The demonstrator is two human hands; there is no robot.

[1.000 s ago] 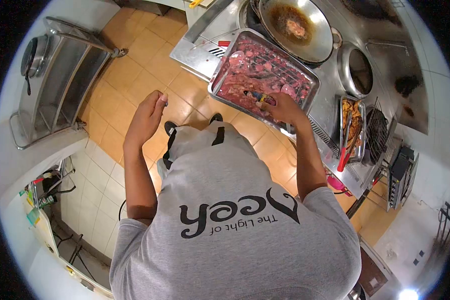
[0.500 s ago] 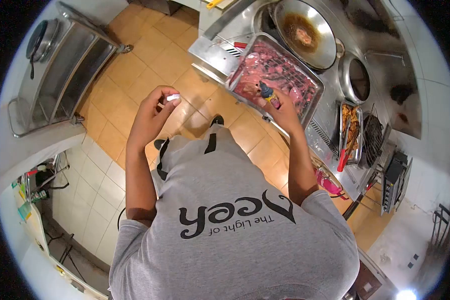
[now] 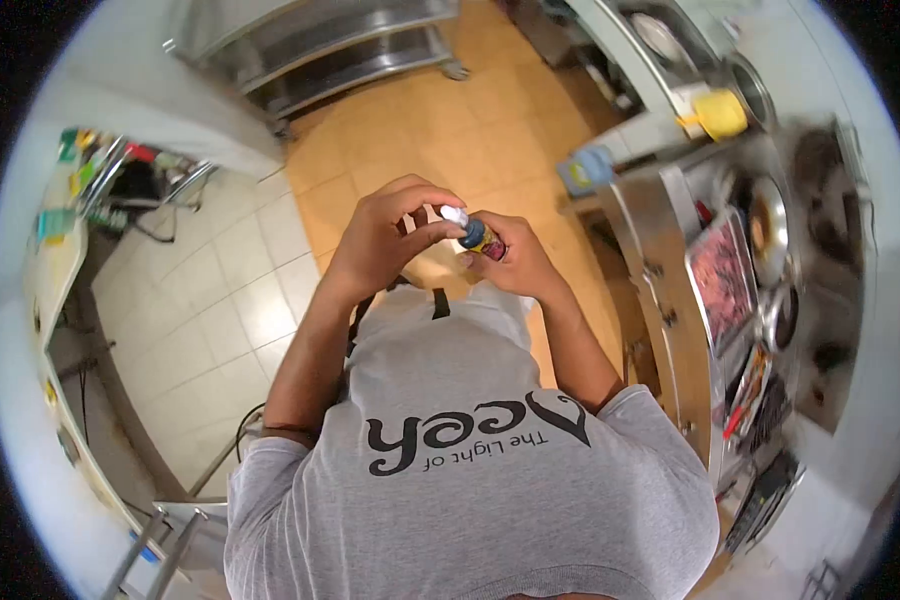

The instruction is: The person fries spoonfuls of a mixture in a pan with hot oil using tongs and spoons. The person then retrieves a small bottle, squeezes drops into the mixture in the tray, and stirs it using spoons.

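Observation:
In front of my waist, my right hand (image 3: 515,255) is wrapped round a small dark bottle (image 3: 482,238) with a yellow and pink label, its top tilted to the left. My left hand (image 3: 395,235) pinches a small white cap (image 3: 454,215) between thumb and fingers, right at the bottle's top. Whether the cap is seated on the bottle cannot be told. The tray of red meat (image 3: 722,275) lies on the counter to the right, apart from both hands.
A wok (image 3: 770,230) and a round pot (image 3: 782,318) stand beyond the tray. Red-handled tongs (image 3: 738,415) lie nearer. A yellow item (image 3: 718,114) is at the upper right. A metal shelf (image 3: 340,55) stands at the top, a ladder-like frame (image 3: 175,540) at lower left.
My view has turned left, away from the counter. The bottle has come from over the meat tray to in front of me, and my left hand has brought the white cap against its top.

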